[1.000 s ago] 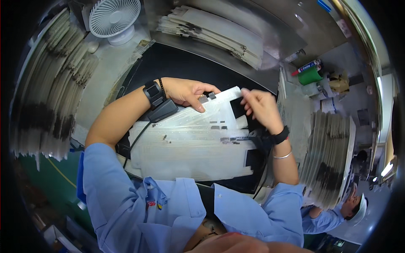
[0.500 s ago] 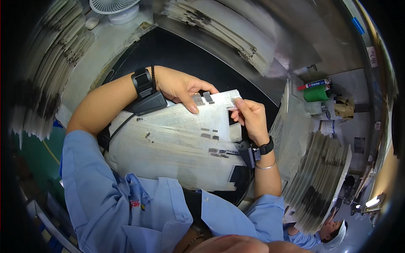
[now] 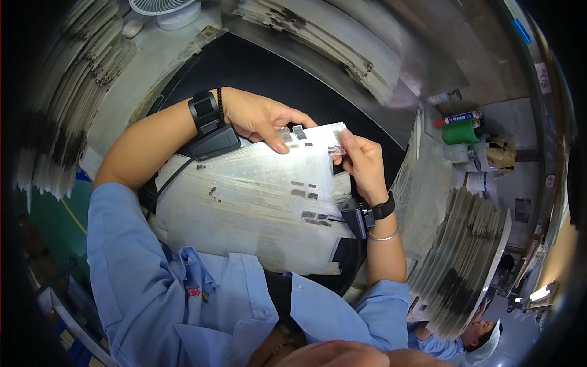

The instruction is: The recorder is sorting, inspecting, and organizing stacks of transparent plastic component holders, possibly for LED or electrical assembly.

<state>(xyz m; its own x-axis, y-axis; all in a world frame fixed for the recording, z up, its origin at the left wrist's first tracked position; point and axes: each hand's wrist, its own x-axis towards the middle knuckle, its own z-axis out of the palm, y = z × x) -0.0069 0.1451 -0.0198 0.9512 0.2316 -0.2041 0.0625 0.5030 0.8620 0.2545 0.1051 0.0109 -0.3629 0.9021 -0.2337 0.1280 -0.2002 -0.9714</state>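
A fanned stack of thin translucent plastic sheets (image 3: pixel 244 214) lies in front of me, with small grey rectangular patches on several of them. My left hand (image 3: pixel 260 119) grips the stack's upper edge, thumb on top and fingers curled behind it. At the far right corner of the sheets, my right hand (image 3: pixel 364 160) pinches the layers between thumb and fingers. Two grey patches (image 3: pixel 298 132) stand out at the edge between my hands. The fingertips under the sheets are partly hidden.
Under the sheets is a black work surface (image 3: pixel 257 67). Stacks of similar sheets stand at the left (image 3: pixel 73 104), the far side (image 3: pixel 324 46) and the right (image 3: pixel 455 263). A white fan (image 3: pixel 177 15) sits far left, a green holder (image 3: pixel 458 133) right. Another person (image 3: pixel 477 336) is at lower right.
Both hands and the held corner have shifted slightly up in the picture. Near my right thumb, the sheet corners look a little more spread. Both hands keep their hold.
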